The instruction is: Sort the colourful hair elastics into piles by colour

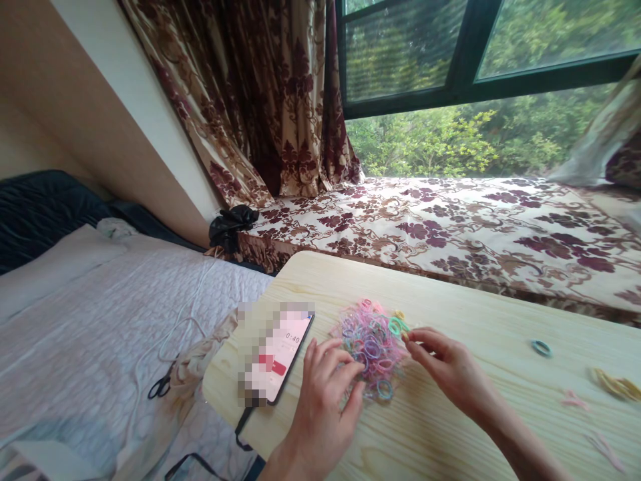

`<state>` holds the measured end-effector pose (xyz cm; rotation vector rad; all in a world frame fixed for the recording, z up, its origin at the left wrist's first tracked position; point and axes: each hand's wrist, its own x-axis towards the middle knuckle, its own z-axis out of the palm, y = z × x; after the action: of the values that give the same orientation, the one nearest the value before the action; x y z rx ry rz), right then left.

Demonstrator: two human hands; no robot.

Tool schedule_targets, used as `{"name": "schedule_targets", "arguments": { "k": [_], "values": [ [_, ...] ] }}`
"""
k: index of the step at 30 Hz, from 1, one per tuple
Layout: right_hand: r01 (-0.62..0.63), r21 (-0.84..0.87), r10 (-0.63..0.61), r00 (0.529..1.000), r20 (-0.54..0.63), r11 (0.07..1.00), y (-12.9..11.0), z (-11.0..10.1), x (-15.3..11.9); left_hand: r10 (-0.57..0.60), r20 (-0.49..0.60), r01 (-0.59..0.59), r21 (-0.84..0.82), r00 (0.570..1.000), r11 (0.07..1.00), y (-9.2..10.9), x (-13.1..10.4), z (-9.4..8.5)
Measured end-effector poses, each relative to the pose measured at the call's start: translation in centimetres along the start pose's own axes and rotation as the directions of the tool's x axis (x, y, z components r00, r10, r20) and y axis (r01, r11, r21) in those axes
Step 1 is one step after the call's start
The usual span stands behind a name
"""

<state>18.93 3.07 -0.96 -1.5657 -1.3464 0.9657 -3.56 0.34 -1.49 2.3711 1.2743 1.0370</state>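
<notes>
A pile of small coloured bands (371, 344), mostly pink, purple and blue, lies on the light wooden table (420, 427). My left hand (330, 387) rests at the pile's left side, its fingers apart and curved, fingertips touching the bands. At the pile's right edge, the thumb and index finger of my right hand (441, 364) are pinched on a small yellow band (404, 337). Green bands (395, 326) lie just beside those fingertips. To the right on the table are a teal band (541, 348), a bunch of yellow bands (617, 385) and pink bands (575, 400).
A phone (278, 357) with a lit screen lies at the table's left edge. Left of the table is a bed (100, 321) with a white cable and black scissors (161, 386). Behind stands a window ledge (431, 227) with floral cloth and a curtain (300, 100).
</notes>
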Motion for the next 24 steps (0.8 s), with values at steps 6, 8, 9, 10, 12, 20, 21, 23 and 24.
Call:
{"name": "schedule_targets", "arguments": {
  "k": [6, 8, 9, 10, 12, 20, 21, 23, 24],
  "values": [
    [-0.029, 0.004, 0.029, 0.995, 0.094, 1.0, -0.9, -0.8, -0.6, 0.014, 0.008, -0.014, 0.011, 1.0, 1.0, 0.1, 0.1, 0.1],
    [-0.036, 0.014, 0.035, 0.993, 0.114, 0.999, -0.9, -0.8, -0.7, 0.021, 0.015, -0.021, 0.017, 1.0, 1.0, 0.1, 0.1, 0.1],
    [-0.041, 0.017, 0.039, 0.993, 0.113, 0.999, -0.8, -0.8, -0.8, 0.023, 0.015, -0.023, 0.02, 1.0, 1.0, 0.1, 0.0, 0.2],
    [-0.046, 0.015, 0.044, 0.993, 0.106, 0.999, -0.7, -0.8, -0.9, 0.025, 0.013, -0.025, 0.022, 1.0, 0.999, 0.1, 0.0, 0.2],
    [-0.053, 0.001, 0.053, 0.996, 0.066, 0.999, -0.4, -1.1, -1.3, 0.036, 0.009, -0.036, 0.026, 0.999, 0.999, 0.0, 0.0, 0.2],
    [-0.053, -0.275, -0.021, 0.965, -0.26, 0.96, 2.9, -7.4, -5.7, 0.132, 0.012, -0.132, 0.075, 0.991, 0.988, -1.3, -0.3, 0.8],
    [-0.066, -0.322, -0.04, 0.95, -0.311, 0.944, 3.5, -8.9, -6.3, 0.138, 0.004, -0.138, 0.08, 0.99, 0.987, -1.4, -0.3, 0.9],
    [-0.123, -0.374, -0.035, 0.921, -0.389, 0.919, 4.4, -12.4, -7.3, 0.144, -0.005, -0.143, 0.085, 0.99, 0.986, -1.4, -0.2, 1.2],
    [-0.176, -0.39, -0.005, 0.907, -0.421, 0.904, 4.7, -14.2, -7.6, 0.154, -0.005, -0.153, 0.086, 0.988, 0.984, -1.3, -0.1, 1.3]
  ]
}}
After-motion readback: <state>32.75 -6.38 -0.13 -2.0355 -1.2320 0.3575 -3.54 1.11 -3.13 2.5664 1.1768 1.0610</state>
